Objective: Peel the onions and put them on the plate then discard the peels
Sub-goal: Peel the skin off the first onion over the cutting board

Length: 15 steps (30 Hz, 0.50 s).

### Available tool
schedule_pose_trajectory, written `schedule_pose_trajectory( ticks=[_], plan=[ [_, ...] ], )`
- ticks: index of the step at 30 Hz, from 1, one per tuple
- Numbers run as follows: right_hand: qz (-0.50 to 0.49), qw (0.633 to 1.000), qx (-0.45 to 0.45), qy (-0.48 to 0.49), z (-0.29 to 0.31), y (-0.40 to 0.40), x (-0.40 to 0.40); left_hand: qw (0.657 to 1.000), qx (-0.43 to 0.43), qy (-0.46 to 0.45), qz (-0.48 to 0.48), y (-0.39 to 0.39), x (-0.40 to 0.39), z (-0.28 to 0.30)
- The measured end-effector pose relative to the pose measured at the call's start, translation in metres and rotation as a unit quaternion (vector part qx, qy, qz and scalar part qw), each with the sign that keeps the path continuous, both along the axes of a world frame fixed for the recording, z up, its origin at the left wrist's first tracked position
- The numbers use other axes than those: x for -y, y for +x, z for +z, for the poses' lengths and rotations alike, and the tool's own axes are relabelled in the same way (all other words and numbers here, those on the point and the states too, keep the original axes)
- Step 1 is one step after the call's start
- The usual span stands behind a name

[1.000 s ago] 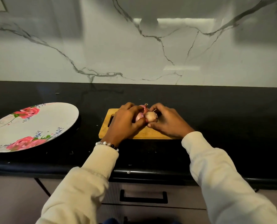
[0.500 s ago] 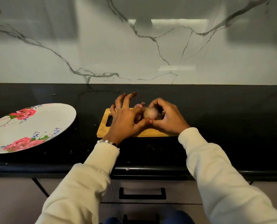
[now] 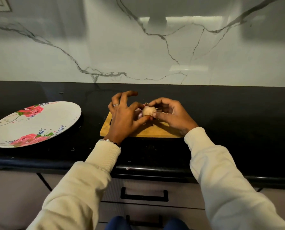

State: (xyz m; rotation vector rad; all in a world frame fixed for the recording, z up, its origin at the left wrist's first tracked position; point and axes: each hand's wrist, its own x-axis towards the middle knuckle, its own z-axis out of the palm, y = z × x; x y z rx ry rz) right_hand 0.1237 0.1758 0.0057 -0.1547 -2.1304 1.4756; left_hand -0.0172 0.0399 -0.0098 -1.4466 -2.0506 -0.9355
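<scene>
Pale, round onion (image 3: 148, 111), held above a wooden cutting board (image 3: 156, 130) on a black countertop (image 3: 238, 117). Right hand (image 3: 173, 116): fingers curled over the top of the onion, thumb pressed to its near side, grasping it. Left hand (image 3: 124, 118): thumb tip meets the onion's lower left beside the right thumb; remaining fingers spread and lifted, loosely bent, a ring on one; whether a finger also grips the onion from behind cannot be told. Pinkish peel (image 3: 139, 113) shows between the left hand and the onion; whether still attached cannot be told. White plate with pink roses (image 3: 55, 117) lies on the countertop well to the left of the board, carrying no onions. Cream sleeves (image 3: 221, 180) cover both forearms; beaded bracelet (image 3: 109, 141) at the left wrist. White marble-veined wall (image 3: 138, 47) behind; drawer with a black handle (image 3: 144, 195) below the counter edge.
</scene>
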Motion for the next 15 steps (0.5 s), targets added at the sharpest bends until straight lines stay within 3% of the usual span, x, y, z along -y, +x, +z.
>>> schedule_pose_trajectory(
  ticks=[15],
  plan=[
    [-0.008, 0.999, 0.036, 0.002, 0.0014, 0.0014, -0.0061, 0.997, -0.041, 0.027, -0.051, -0.0045, -0.0017, -0.0033]
  ],
)
